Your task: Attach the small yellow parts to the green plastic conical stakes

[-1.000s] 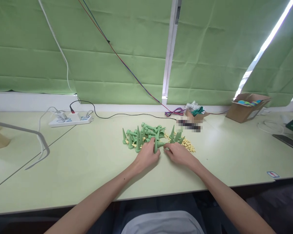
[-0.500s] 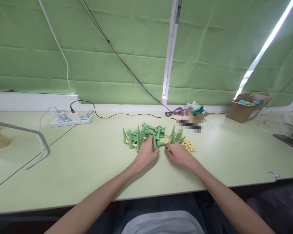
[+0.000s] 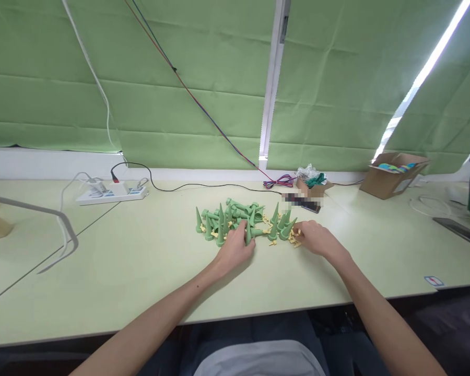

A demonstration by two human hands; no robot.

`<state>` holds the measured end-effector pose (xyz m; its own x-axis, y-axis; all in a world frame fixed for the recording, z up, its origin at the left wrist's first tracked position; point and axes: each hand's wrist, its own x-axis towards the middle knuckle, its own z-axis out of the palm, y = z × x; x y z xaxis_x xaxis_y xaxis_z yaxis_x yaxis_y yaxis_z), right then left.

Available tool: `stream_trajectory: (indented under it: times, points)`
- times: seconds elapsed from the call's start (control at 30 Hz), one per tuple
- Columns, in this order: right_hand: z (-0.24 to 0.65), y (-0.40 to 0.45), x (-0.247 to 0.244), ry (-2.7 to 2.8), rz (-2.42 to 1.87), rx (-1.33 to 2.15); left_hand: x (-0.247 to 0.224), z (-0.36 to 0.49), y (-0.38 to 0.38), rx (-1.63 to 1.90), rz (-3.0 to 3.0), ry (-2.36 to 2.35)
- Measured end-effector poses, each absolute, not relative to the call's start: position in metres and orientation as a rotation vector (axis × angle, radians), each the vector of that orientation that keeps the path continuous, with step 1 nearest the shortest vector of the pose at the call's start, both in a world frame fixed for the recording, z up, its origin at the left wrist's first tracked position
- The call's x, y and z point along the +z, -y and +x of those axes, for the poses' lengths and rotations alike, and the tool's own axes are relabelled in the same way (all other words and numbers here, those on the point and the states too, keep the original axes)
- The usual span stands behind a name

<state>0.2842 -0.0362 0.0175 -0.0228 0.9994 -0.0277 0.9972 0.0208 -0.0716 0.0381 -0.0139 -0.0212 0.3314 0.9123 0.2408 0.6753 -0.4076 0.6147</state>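
My left hand (image 3: 237, 247) is closed around a green plastic spike (image 3: 248, 233), a pointed cone that stands tip up between thumb and fingers. At the right end of the pile my right hand (image 3: 315, 237) reaches into small yellow plastic pieces (image 3: 293, 241), fingers curled down and together; what is between the fingertips is hidden. Several green cones stand between the two hands, such as this upright cone (image 3: 273, 230). Beyond my left hand lies a heap of green tube-like parts (image 3: 238, 207), with more upright cones (image 3: 198, 220) on its left side.
A phone (image 3: 311, 206) lies behind the pile, partly blurred out. Farther back are a small open carton (image 3: 319, 191), coiled wires (image 3: 280, 181) and a power strip (image 3: 113, 196). A cardboard box (image 3: 394, 180) stands at the right, a dark tablet-like slab (image 3: 460, 232) nearer the edge.
My right hand has moved right, from beside the upright cones onto the yellow pieces. A cone now stands where that hand was. My left hand still holds its spike in place.
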Motion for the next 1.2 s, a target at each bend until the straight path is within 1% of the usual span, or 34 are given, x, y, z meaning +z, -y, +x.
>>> stream_trajectory:
  times: [0.1,0.33,0.6,1.2]
  points:
    - [0.296,0.03,0.01,2.18,-2.139,0.211,-0.021,0.038,0.015,0.787,2.202,-1.39]
    - [0.305,0.028,-0.009,2.082,-1.958,0.304,-0.021,0.038,0.015,0.767,2.228,-1.38]
    - [0.307,0.026,-0.019,2.079,-1.929,0.414,-0.02,0.038,0.015,0.72,2.234,-1.417]
    - [0.287,0.052,-0.025,1.956,-1.937,0.291,-0.023,0.038,0.009,0.737,2.253,-1.356]
